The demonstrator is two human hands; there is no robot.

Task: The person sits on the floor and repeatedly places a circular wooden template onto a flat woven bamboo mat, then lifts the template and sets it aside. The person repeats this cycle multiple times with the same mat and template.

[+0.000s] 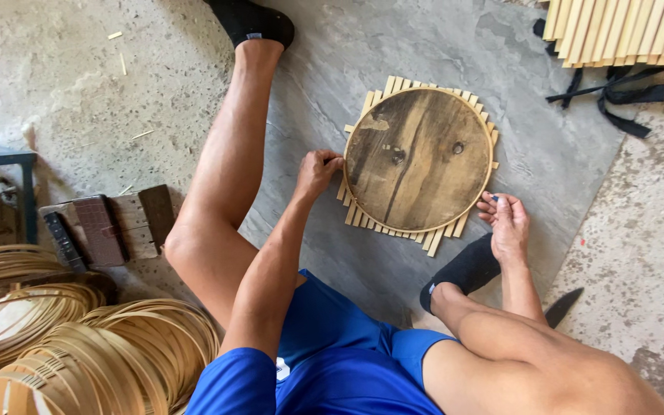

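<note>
Disc: round dark weathered wooden disc (pixel 418 159) with a pale thin rim is lying flat on the grey concrete floor (pixel 555 161), on top of a layer of pale bamboo slats (pixel 436 241) whose ends are sticking out all around its edge.
Left hand: left hand (pixel 317 172) is resting at the disc's left edge, fingers curled shut and pinching the rim where the slat ends are poking out.
Right hand: right hand (pixel 507 222) is sitting at the disc's lower right edge, fingers bunched together and nipping a small dark blue object (pixel 495 199) just beside the rim; what that object is cannot be told.
Person: sitting on the floor in blue shorts (pixel 332 357), legs spread around the disc, black socks (pixel 251 21) on both feet, one foot stretching far forward, the other tucking in below the right hand.
Left side: coils of thin tan bamboo strips (pixel 78 346) are piling up at the lower left; near them a small block of wood pieces (pixel 109 227) is lying by the person's left knee, and a blue-grey metal frame (pixel 1 165) is showing at the edge.
Upper right: stack of pale bamboo slats (pixel 624 31) is lying well apart from the disc, with black straps (pixel 616 96) trailing below it.
Lower right: dark pointed blade-like object (pixel 562 307) is lying on the floor beside the right forearm.
</note>
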